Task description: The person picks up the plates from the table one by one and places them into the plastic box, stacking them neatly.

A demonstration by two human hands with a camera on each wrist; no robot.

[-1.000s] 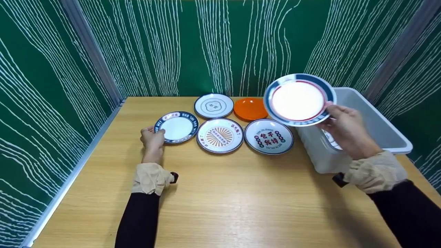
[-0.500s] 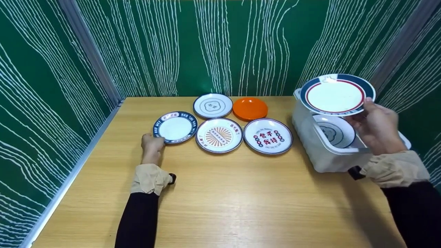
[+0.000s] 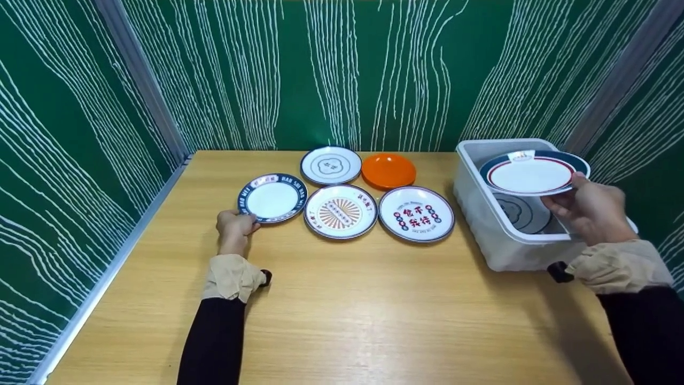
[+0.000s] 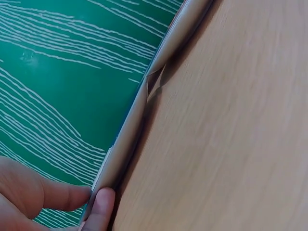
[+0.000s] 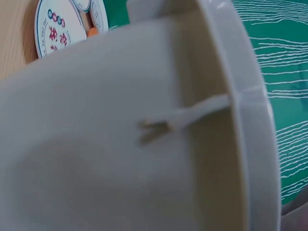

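Black sleeves point(image 3: 214, 342), gathered beige cuffs point(image 3: 231, 279)

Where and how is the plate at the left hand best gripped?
Probably pinch its near-left rim, from the person's left: the plate sits face-up, and that edge, where the left hand is, has no neighbour, while the sunburst plate crowds its right.

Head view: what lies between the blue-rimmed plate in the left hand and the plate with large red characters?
The sunburst plate lies between that blue-rimmed plate and the red-lettered plate in the head view.
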